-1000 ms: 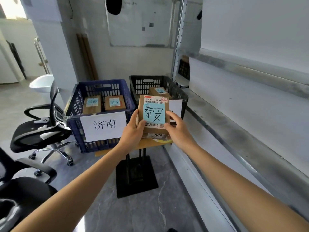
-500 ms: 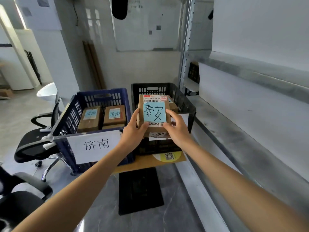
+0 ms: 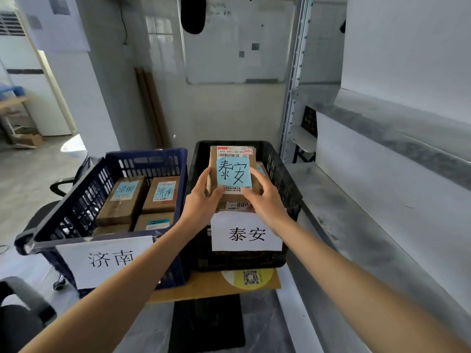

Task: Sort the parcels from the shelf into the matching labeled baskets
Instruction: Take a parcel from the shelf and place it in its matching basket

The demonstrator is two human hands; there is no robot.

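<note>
Head view: two bare forearms reach forward over a wooden table (image 3: pixel 204 286) that carries two baskets side by side. The blue basket (image 3: pixel 76 207) stands on the left with a white 济南 sign (image 3: pixel 107 261) on its front. The black basket (image 3: pixel 288 192) stands on the right with a 泰安 sign (image 3: pixel 246 234).

The left hand (image 3: pixel 200 207) and right hand (image 3: pixel 266 203) hold one brown parcel (image 3: pixel 233 201) between them. Each grip pinches a lower corner, thumb on the top face and fingers along the side. The parcel is above the black basket's opening, tilted toward the camera, and its blue note (image 3: pixel 233 173) reads 泰安. A second box appears to lie behind it, mostly hidden.

The blue basket holds stacked boxes (image 3: pixel 161 200), two of them with notes marked 济南. A metal shelf (image 3: pixel 369 225) runs along the right. A whiteboard (image 3: pixel 237 42) hangs on the far wall.
</note>
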